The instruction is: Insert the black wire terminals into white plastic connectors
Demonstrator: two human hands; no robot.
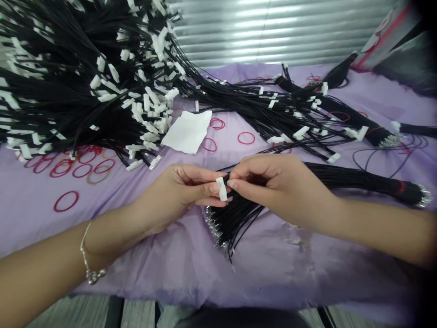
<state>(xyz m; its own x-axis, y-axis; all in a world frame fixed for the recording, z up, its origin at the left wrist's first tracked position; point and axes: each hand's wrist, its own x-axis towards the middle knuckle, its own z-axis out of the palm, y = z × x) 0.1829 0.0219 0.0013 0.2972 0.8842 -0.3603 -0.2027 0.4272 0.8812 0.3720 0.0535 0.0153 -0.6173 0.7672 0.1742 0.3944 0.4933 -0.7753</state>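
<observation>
Between the thumb and fingers of my left hand (191, 187) is a small white connector (221, 188), held at a slant. Close against it, my right hand (283, 184) pinches with thumb and forefinger at a black wire by the connector; the very tip of that wire is hidden by the fingers. Beneath both hands lies a bundle of black wires (235, 218), whose bare silvery terminals fan out at its left end. The bundle runs right under my right wrist to a red-banded end with more metal terminals (423, 196).
A big heap of black wires with white connectors (150, 105) fills the back left. Red rubber bands (66, 201) and a white paper scrap (187, 132) lie on the purple cloth (136, 273). More wire bundles (372, 127) stretch across the back right, before a ridged metallic surface (273, 32).
</observation>
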